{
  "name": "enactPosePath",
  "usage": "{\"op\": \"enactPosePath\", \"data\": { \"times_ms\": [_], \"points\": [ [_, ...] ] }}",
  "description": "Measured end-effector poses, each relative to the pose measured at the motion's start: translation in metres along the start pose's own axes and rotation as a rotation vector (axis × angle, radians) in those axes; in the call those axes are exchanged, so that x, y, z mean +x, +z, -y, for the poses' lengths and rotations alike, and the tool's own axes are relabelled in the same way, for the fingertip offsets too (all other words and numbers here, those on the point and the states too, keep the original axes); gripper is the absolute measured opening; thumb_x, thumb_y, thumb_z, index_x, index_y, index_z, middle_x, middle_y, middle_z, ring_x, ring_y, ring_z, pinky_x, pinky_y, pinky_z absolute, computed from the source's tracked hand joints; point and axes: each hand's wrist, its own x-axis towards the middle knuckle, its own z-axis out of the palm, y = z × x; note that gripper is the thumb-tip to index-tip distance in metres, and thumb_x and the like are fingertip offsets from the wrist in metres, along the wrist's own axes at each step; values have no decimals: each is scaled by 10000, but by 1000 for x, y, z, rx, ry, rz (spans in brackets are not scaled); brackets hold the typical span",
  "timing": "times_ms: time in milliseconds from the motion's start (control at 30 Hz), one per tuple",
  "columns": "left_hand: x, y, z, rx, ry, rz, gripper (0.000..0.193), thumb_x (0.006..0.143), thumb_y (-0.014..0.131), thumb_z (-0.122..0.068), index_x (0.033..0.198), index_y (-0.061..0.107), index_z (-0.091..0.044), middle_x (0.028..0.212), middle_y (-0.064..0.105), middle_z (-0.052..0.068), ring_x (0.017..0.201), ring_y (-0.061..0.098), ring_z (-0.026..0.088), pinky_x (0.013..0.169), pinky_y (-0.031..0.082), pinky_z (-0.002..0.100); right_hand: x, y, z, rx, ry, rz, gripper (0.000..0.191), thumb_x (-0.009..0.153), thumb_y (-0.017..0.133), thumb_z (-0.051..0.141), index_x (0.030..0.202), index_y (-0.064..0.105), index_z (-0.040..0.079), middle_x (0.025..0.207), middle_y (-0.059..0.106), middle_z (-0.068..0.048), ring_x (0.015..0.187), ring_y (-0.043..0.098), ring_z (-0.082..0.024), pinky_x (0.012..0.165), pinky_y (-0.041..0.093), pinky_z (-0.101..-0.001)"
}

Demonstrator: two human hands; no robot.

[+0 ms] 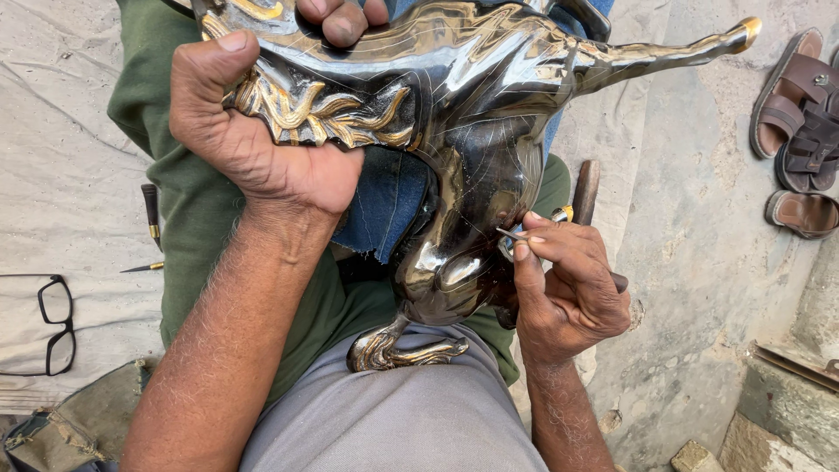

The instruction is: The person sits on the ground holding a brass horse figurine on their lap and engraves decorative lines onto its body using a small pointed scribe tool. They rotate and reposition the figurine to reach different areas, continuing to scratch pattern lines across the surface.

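A dark polished metal animal figure (472, 114) with gold ornament lies across my lap, its leg and gold hoof (398, 348) pointing toward me. My left hand (253, 131) grips the figure's body at its gold scrollwork, fingers wrapped over the far side. My right hand (568, 284) pinches a thin metal engraving tool (511, 234), whose tip touches the figure's leg. A long gold-tipped part of the figure (682, 48) sticks out to the right.
Black-framed glasses (54, 323) lie on the cloth at left, near two small pointed tools (150, 214). Brown sandals (800, 122) sit on the stone floor at the right. A wooden-handled tool (585, 188) rests behind my right hand.
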Motion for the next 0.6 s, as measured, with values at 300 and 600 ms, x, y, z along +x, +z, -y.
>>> {"op": "enactPosePath", "data": {
  "times_ms": [300,600],
  "points": [
    [3,5,-2,-67,8,-7,291,900,621,-230,1047,569,15,1003,573,116,940,565,214,1080,424,407,14,6,-4,135,-81,-44,166,1007,710,-96,1113,712,32,1049,757,-153,980,773,-218,873,680,-331],
    [3,-4,0,-137,32,-4,275,928,611,-225,1031,561,25,993,575,117,916,580,214,1079,421,405,103,-2,33,-234,-300,657,191,914,824,-86,1049,714,-6,962,743,-112,868,755,-177,727,591,-260]
  ]
}}
